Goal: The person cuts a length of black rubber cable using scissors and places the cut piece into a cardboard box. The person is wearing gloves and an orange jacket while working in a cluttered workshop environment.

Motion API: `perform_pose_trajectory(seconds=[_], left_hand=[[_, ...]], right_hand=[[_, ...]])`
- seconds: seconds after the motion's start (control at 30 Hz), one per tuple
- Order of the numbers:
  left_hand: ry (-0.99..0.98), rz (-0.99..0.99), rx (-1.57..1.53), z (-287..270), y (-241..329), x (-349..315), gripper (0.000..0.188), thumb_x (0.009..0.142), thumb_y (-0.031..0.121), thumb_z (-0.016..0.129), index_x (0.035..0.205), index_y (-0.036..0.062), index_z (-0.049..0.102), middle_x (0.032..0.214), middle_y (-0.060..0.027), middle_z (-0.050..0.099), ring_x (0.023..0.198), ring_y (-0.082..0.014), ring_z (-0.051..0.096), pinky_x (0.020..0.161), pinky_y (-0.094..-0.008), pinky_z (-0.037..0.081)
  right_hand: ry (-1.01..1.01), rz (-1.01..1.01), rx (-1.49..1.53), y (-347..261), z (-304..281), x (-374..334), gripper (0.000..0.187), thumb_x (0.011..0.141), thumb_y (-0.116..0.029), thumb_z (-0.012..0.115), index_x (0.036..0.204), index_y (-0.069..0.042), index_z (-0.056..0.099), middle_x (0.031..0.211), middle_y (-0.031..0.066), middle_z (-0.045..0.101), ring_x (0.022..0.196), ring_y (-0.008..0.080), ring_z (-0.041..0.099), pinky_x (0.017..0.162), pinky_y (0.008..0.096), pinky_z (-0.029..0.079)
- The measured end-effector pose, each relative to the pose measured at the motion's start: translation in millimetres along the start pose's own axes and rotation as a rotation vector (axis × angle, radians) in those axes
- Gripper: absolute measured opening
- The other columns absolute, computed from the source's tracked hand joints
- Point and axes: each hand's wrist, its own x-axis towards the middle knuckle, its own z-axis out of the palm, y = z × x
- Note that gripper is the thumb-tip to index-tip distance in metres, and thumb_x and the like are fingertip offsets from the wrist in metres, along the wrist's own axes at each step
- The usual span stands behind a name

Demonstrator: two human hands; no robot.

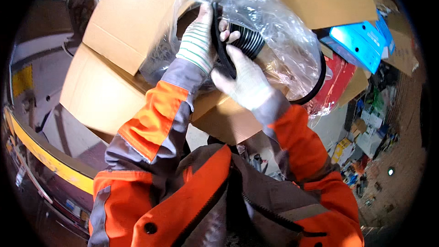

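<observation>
A black flexible strip runs upright between my two gloved hands over an open cardboard box. My left hand, in a white glove with green stripes, is closed around its upper part, fingertips showing on the far side. My right hand, also gloved, grips its lower end between thumb and fingers. Just beyond the fingers lies a black ribbed coil, partly covered by a crumpled clear plastic bag. What kind of part the strip is, I cannot tell.
Raised cardboard flaps surround the bag. A thick black loop curves along its right side, by a red box. A blue box stands farther right. Mixed litter covers the floor there. A yellow-edged rail is at left.
</observation>
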Motion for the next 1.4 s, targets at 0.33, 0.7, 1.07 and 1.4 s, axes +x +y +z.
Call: perform_pose_trajectory(seconds=[0.33,0.7,1.07,1.4], left_hand=[[-0.123,0.576,0.976,-66.6,56.5,50.4,0.031,0.101,0.024,0.055,0.115,-0.0007,0.068,0.107,-0.0055,0.07,0.099,-0.0136,0.061,0.093,-0.0276,0.047],[0.047,0.19,1.38,-165.2,16.3,53.6,0.046,0.097,0.035,0.064,0.127,0.0005,0.062,0.114,-0.0046,0.068,0.105,-0.0106,0.059,0.094,-0.028,0.047],[-0.022,0.126,1.498,-149.5,-62.1,61.1,0.032,0.092,0.03,0.069,0.108,0.0021,0.071,0.094,-0.0116,0.072,0.089,-0.0172,0.066,0.084,-0.032,0.052],[0.079,0.332,1.444,-144.0,-84.8,120.5,0.036,0.083,0.037,0.079,0.089,0.0034,0.068,0.074,-0.0015,0.06,0.071,-0.012,0.053,0.069,-0.0288,0.048]], right_hand=[[0.039,-0.425,-0.579,74.3,-67.9,155.8,0.05,0.094,-0.026,0.055,0.139,-0.004,0.048,0.133,0.0255,0.056,0.125,0.039,0.053,0.107,0.0417,0.04],[-0.065,-0.602,-0.66,73.1,-82.7,206.4,0.042,0.093,-0.011,0.056,0.134,-0.002,0.055,0.126,0.0223,0.062,0.119,0.0328,0.059,0.105,0.0364,0.043],[-0.022,-0.512,-0.601,66.7,-82.1,194.3,0.038,0.094,-0.013,0.057,0.13,-0.002,0.058,0.114,0.0198,0.068,0.107,0.0275,0.066,0.096,0.0347,0.049],[-0.024,-0.627,-0.584,64.0,-75.1,175.2,0.038,0.093,-0.011,0.056,0.13,-0.001,0.058,0.116,0.0202,0.067,0.11,0.0277,0.064,0.099,0.0355,0.047]])
